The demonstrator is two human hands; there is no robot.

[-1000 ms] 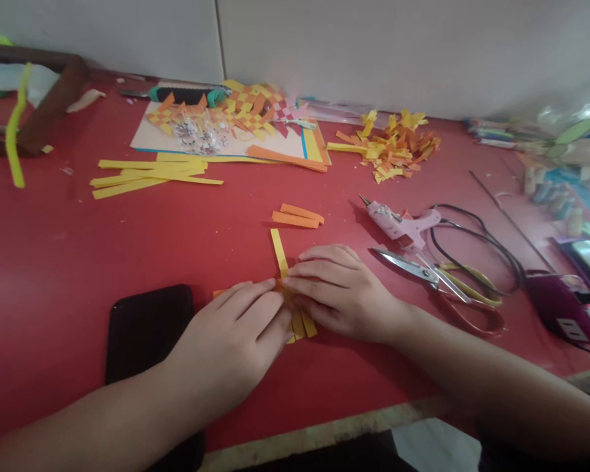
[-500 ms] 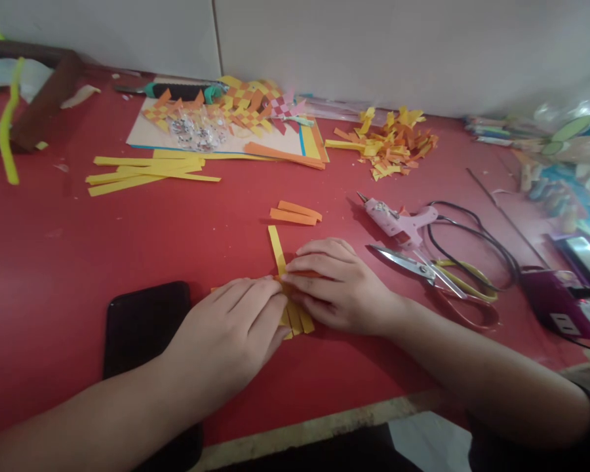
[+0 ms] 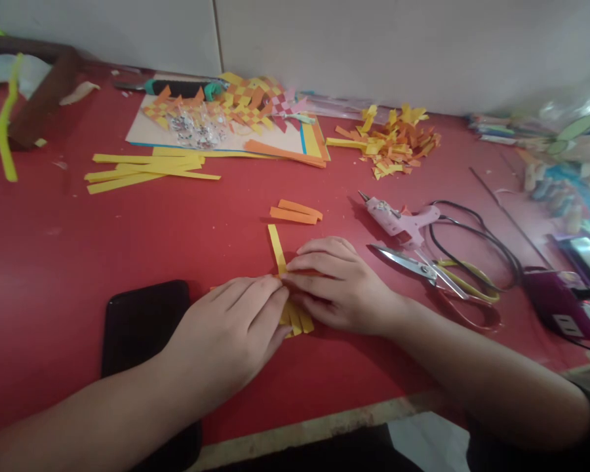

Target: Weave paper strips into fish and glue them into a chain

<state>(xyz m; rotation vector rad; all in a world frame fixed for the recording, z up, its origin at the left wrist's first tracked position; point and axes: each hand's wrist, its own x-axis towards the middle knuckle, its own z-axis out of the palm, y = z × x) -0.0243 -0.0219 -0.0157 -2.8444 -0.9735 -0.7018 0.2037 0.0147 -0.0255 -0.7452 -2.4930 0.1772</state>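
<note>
Several yellow paper strips [image 3: 295, 320] lie side by side on the red table beneath my fingers, with one strip [image 3: 276, 244] sticking out past them on the far side. My left hand [image 3: 238, 321] presses on their left part, fingers bent together. From the right, my right hand [image 3: 341, 285] closes its fingertips on the same strips, meeting the left fingertips. Bits of orange paper peek out at the edge of the left hand; how the strips cross is hidden. Two short orange strips [image 3: 295, 212] rest just beyond my hands.
A black phone [image 3: 145, 321] lies under my left forearm. To the right are scissors [image 3: 413, 263], a pink glue gun [image 3: 398, 219] and its cable. Farther back sit yellow strips [image 3: 147, 172], woven paper pieces [image 3: 250, 105], a pile of scraps [image 3: 398, 141] and a wooden frame [image 3: 49, 98].
Both hands stay nearly still on the yellow strips. Only a slight shift of the camera view shows.
</note>
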